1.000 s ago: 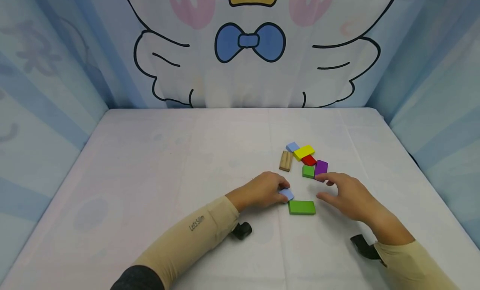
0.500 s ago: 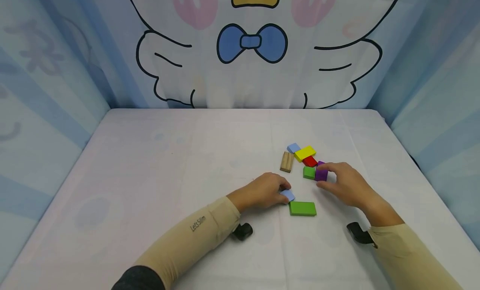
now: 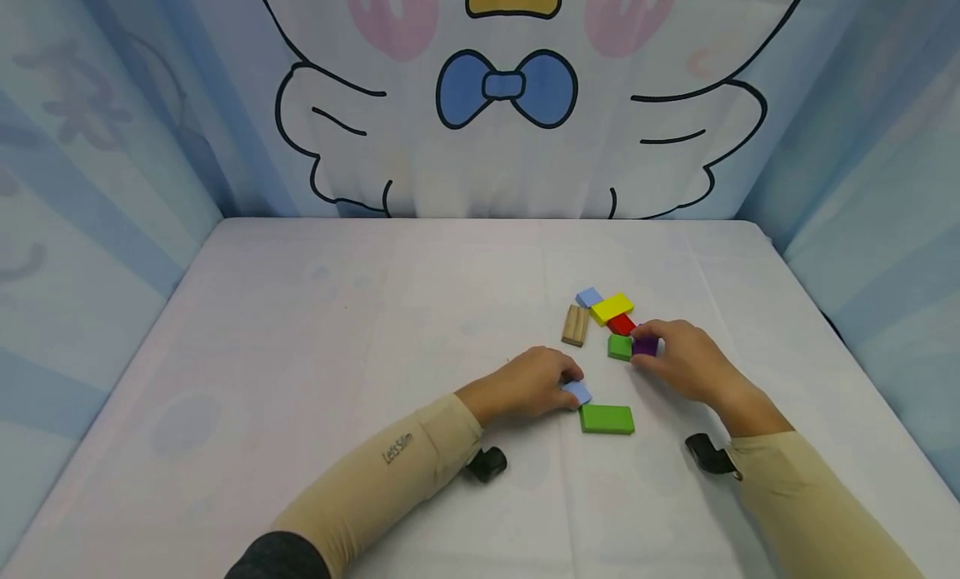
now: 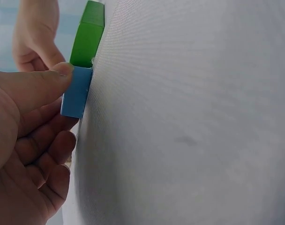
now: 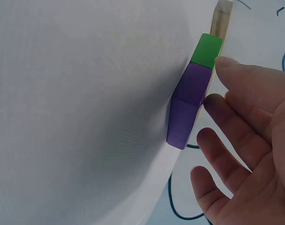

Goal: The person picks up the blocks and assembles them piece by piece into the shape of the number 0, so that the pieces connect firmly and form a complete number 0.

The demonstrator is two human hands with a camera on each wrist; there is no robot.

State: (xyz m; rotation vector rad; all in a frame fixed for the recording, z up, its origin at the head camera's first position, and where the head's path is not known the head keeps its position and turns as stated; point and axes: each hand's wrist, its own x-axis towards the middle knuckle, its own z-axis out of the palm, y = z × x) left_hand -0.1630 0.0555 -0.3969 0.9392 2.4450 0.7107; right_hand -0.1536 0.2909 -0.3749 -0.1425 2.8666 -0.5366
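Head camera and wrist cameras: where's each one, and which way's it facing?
Head: worn on the head, facing forward and down at the table; left hand, right hand and sleeves show.
Left wrist: worn there, facing the blue block; left hand, and right hand beyond, show.
Right wrist: worn there, facing the purple block; right hand shows.
Head and left wrist share the long green block.

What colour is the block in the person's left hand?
The block is blue, seen best in the left wrist view.

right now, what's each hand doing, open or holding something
Left hand: closed, pinching the light blue block.
Right hand: open at the purple block; contact cannot be told.
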